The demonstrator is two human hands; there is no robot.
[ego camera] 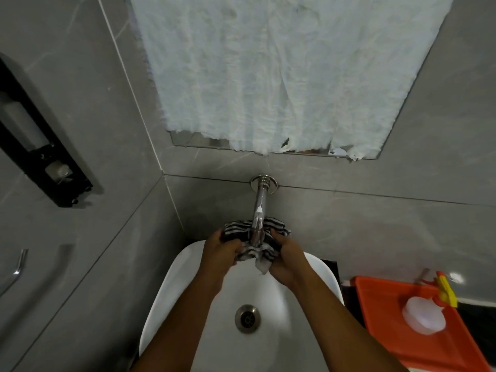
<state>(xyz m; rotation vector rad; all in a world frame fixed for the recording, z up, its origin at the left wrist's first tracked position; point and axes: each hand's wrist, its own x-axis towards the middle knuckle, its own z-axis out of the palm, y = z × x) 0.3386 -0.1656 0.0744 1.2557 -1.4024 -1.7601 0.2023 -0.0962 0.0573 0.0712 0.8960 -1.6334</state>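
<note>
Scene: From my remote seat I see two bare hands bunching a striped cloth (261,253) under the wall spout (258,210), above the far edge of the white basin (188,267).
Left hand: The left hand (220,253) has its fingers curled round the cloth's left end. It is a full grip, not a pinch.
Right hand: The right hand (288,260) is wrapped round the right end in the same way, with the thumb over the folds.
Cloth: It has black and white stripes and is crumpled into a wad between the two hands, held in the air right at the spout's tip. A pale corner hangs loose toward the bowl, well above the drain (247,318).
Water: I cannot tell whether any is running.
Handling, as I judge it: The cloth is soft and limp, with no stiffness to push against, and it is not fragile. It would be light when dry and heavier and dripping once soaked. Wet folds may slide past one another, so a loose hold would let it sag.
Where to hold: I would gather it at both ends, as it is now — the bulk in the palms and the dangling corner tucked in before any wringing.
Nearby: An orange tray (375,304) sits off the basin's right edge and carries a spray bottle (425,315).
</note>
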